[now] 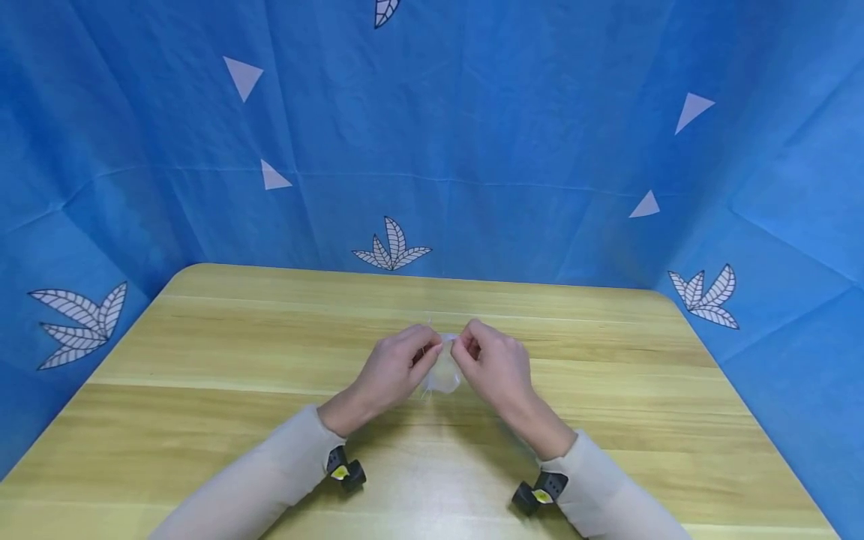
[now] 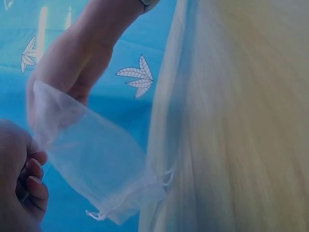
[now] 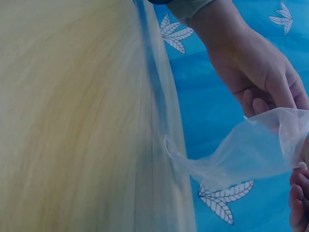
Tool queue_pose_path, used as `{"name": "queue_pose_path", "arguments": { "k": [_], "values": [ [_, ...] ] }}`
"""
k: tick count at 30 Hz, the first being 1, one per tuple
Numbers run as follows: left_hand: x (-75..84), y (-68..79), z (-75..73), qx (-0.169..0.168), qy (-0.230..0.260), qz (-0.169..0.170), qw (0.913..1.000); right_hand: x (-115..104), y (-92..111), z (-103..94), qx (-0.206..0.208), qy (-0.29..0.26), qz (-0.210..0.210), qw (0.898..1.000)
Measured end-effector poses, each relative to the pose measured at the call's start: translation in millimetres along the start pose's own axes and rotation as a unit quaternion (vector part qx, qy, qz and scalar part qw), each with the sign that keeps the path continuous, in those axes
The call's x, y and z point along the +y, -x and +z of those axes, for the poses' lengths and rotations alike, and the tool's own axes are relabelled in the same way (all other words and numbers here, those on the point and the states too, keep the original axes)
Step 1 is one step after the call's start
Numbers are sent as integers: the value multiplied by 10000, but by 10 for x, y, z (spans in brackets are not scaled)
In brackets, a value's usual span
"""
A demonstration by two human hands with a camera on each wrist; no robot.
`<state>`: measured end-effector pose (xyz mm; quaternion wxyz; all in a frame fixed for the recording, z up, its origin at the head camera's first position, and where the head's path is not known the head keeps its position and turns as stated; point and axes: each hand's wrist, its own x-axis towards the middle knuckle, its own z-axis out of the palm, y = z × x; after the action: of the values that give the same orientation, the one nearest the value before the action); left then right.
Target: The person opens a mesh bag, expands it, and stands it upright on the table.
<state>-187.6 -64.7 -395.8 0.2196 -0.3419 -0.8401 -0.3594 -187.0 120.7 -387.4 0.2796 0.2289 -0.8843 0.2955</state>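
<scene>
A small white sheer drawstring pouch [image 1: 444, 375] hangs between my two hands over the middle of the table. My left hand [image 1: 394, 366] pinches one upper corner of it between thumb and fingers. At the opposite corner my right hand [image 1: 496, 369] pinches the edge in the same way. The left wrist view shows the see-through pouch [image 2: 99, 152] stretched between the hands, its gathered drawstring end and thin white cord loops lowest. In the right wrist view the pouch [image 3: 246, 147] tapers toward that end, close over the tabletop.
A wooden table [image 1: 223, 337] with light grain lies under both hands. Behind it and at the sides hangs a blue cloth [image 1: 472, 112] printed with white leaves and triangles. A black strap device [image 1: 347, 469] sits at the left wrist, and a similar device [image 1: 538, 491] at the right.
</scene>
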Motion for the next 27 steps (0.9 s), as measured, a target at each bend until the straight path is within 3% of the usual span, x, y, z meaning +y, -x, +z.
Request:
{"name": "queue_pose_path", "arguments": {
  "k": [7,12,15,21,27],
  "values": [
    [0,-10,8,-88,-76,-557,9984,7,2,-4,-478,-476,456,9967],
    [-24,-5,-1,37,6,-667,9978,-16,11,-16,-836,-739,671,9915],
    [-18,-8,-7,-12,-34,-771,9970,-35,13,-26,-828,-711,686,9917],
    [0,-5,3,-481,-224,-1182,9916,-40,6,-49,-563,-814,747,9923],
    [5,-16,-11,-276,-148,-1343,9904,-37,3,-44,-928,-687,667,9911]
  ]
}}
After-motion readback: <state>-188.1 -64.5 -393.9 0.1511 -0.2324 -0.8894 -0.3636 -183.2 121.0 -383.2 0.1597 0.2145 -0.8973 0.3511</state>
